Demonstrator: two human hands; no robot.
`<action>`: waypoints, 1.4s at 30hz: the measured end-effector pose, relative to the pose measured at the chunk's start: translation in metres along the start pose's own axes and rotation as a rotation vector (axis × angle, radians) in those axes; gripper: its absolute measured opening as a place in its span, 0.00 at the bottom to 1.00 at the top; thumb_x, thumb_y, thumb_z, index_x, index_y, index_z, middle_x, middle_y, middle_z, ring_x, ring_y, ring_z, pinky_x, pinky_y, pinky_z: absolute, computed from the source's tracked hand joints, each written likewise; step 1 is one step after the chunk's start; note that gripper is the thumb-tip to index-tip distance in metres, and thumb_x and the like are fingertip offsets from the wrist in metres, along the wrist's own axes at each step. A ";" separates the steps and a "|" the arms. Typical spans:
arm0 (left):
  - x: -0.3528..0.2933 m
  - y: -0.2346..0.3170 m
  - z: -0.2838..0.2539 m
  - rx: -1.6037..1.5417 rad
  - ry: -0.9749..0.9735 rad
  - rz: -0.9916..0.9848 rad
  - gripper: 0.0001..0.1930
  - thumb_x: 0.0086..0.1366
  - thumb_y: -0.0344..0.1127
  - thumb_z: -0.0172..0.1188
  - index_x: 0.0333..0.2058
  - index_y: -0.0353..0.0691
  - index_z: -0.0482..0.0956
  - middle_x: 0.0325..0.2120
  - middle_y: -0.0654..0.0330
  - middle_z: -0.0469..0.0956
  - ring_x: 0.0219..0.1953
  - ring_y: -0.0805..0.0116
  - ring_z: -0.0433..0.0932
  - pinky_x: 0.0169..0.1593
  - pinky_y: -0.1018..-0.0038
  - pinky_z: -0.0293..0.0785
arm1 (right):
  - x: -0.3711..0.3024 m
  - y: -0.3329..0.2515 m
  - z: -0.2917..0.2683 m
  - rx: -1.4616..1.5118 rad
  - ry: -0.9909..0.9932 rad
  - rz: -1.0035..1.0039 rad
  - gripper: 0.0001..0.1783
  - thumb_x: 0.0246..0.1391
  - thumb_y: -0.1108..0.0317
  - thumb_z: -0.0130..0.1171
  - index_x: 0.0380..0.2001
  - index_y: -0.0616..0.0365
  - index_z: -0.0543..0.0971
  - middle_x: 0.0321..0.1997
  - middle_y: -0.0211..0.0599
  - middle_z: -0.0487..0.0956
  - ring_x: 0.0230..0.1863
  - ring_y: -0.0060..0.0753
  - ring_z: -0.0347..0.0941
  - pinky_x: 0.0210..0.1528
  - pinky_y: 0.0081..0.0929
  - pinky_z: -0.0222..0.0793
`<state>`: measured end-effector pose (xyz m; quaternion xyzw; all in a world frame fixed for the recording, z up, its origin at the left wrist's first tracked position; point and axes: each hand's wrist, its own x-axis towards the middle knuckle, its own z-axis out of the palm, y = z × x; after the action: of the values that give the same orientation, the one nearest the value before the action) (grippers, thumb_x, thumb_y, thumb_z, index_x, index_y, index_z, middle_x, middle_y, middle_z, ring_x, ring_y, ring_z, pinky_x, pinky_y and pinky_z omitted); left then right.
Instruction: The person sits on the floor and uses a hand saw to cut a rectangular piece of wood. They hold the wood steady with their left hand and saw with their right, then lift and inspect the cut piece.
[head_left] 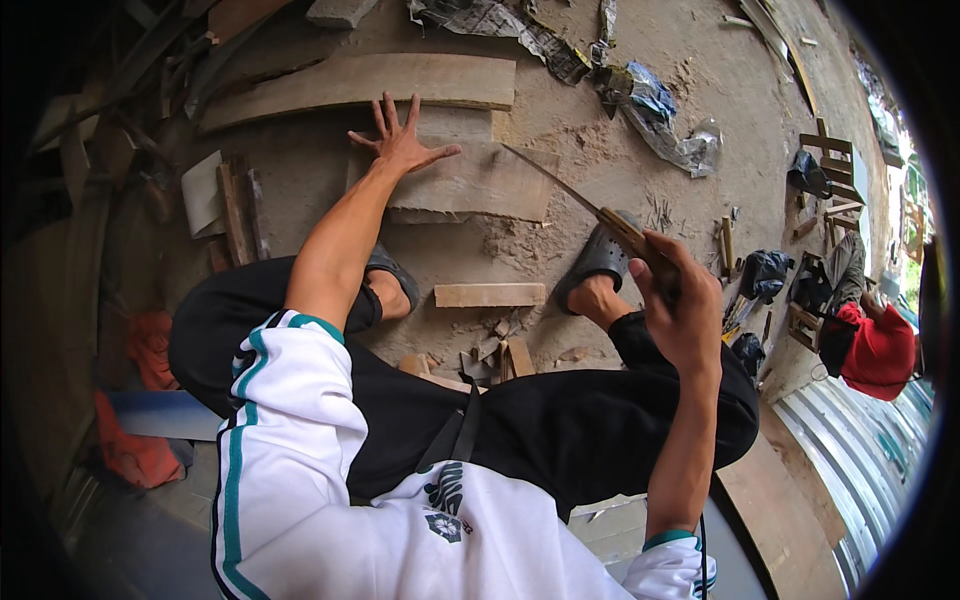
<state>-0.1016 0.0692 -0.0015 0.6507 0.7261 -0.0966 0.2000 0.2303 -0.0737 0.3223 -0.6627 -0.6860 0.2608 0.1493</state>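
A handsaw (622,228) with a wooden handle is in my right hand (682,305), its fingers wrapped round the grip. The thin blade (545,172) slants up and left, and its tip is over the right part of a short wooden board (480,185). My left hand (403,148) spreads its fingers at the left part of this board; whether the palm presses on it is hard to tell. Beyond the board lie a small wood piece (455,125) and a long, slightly curved plank (370,85). Sawdust (535,245) is scattered beside the board.
A small wood block (490,295) lies between my feet, with offcuts (510,355) nearer me. Crumpled plastic (670,120) is at the far right. Stacked timber (120,150) fills the left. A person in red (880,350) sits at the right, near black bags (765,275).
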 end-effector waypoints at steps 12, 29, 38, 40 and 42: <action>0.007 0.000 0.010 -0.059 0.026 -0.015 0.76 0.28 0.91 0.54 0.72 0.62 0.28 0.71 0.52 0.15 0.71 0.47 0.11 0.55 0.16 0.20 | 0.001 0.004 -0.008 0.072 0.057 0.185 0.18 0.57 0.63 0.64 0.47 0.63 0.79 0.34 0.50 0.83 0.32 0.36 0.81 0.37 0.27 0.72; 0.013 -0.005 0.024 -0.079 0.102 0.002 0.79 0.26 0.88 0.60 0.72 0.60 0.26 0.71 0.50 0.15 0.71 0.46 0.12 0.54 0.15 0.18 | 0.005 0.008 -0.010 0.080 0.064 0.181 0.19 0.57 0.62 0.65 0.47 0.64 0.79 0.33 0.50 0.83 0.31 0.37 0.80 0.36 0.28 0.71; 0.014 -0.004 0.024 -0.082 0.099 -0.009 0.79 0.26 0.87 0.61 0.72 0.59 0.27 0.71 0.50 0.17 0.72 0.46 0.14 0.55 0.17 0.17 | 0.003 0.009 -0.011 0.056 0.075 0.152 0.18 0.56 0.64 0.65 0.46 0.63 0.79 0.32 0.50 0.82 0.30 0.39 0.80 0.36 0.29 0.71; 0.014 -0.005 0.026 -0.096 0.100 -0.011 0.79 0.26 0.87 0.61 0.72 0.58 0.27 0.71 0.50 0.17 0.72 0.47 0.14 0.55 0.17 0.17 | 0.002 0.008 -0.012 0.065 0.047 0.178 0.18 0.56 0.64 0.65 0.46 0.63 0.79 0.32 0.50 0.82 0.31 0.40 0.80 0.36 0.29 0.71; 0.015 -0.006 0.026 -0.103 0.102 -0.014 0.80 0.26 0.87 0.61 0.72 0.58 0.28 0.71 0.50 0.17 0.72 0.47 0.14 0.55 0.17 0.17 | 0.002 0.008 -0.010 0.059 0.063 0.154 0.17 0.56 0.65 0.65 0.46 0.63 0.79 0.32 0.50 0.82 0.31 0.42 0.80 0.36 0.30 0.71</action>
<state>-0.1048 0.0714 -0.0319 0.6387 0.7438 -0.0270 0.1953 0.2426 -0.0702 0.3257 -0.7166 -0.6199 0.2708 0.1698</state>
